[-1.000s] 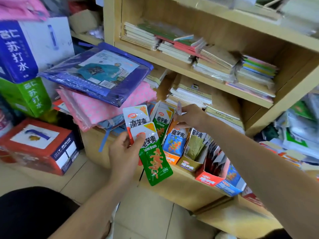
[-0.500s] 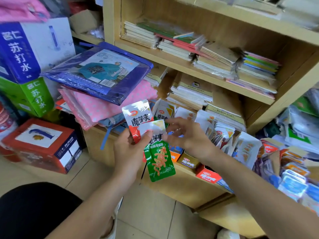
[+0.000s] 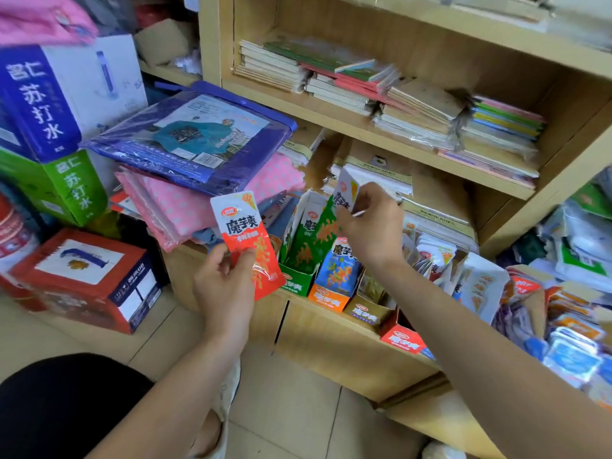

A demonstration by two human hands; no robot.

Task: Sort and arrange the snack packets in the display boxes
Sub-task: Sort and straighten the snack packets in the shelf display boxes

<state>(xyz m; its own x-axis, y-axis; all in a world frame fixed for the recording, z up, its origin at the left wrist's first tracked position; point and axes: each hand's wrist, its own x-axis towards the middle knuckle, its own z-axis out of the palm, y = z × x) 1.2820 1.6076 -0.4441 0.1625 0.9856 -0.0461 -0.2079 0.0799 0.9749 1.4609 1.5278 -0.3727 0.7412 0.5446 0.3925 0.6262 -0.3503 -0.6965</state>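
Observation:
My left hand [image 3: 222,283] pinches the lower part of a red snack packet [image 3: 246,240], held upright in front of the shelf. My right hand [image 3: 369,225] grips the white top of a green snack packet [image 3: 326,228] and holds it over the green display box [image 3: 295,283], which holds more green packets. To the right stand an orange display box [image 3: 328,298] with blue packets, a tan display box [image 3: 366,314] and a red display box [image 3: 402,339]. Loose packets [image 3: 477,286] lie heaped further right.
The boxes stand on a low wooden shelf [image 3: 318,336]. Stacked notebooks [image 3: 381,94] fill the shelves above. A blue raincoat pack [image 3: 198,140] on pink bags lies left of the boxes. Cartons [image 3: 86,279] stand on the floor at left. My knee is at lower left.
My right hand took the green packet from my left hand and carried it up and right over the green box. My left hand now holds only the red packet.

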